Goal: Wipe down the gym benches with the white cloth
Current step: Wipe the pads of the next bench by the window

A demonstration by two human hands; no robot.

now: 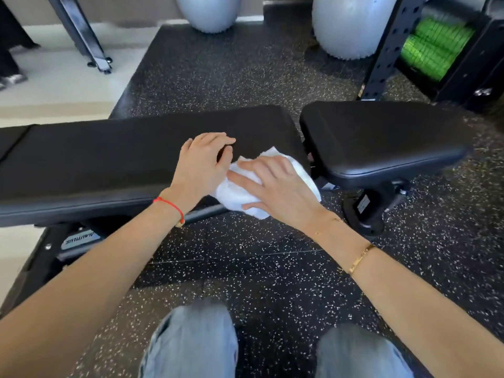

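Two hands on bench pad (109,159) — right hand (275,186) fingers spread, pressing white cloth (234,195); left hand (201,165) fingers loosely curled.

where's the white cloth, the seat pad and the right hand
white cloth (234,192): head view, bare lower-left fold.
seat pad (381,137): head view, middle of top surface.
right hand (275,186): head view, back of the hand.

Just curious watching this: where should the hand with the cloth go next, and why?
Probably sweep left along the long pad. The right hand presses the white cloth flat at that pad's right end, beside the left hand, and most of its surface lies leftward.
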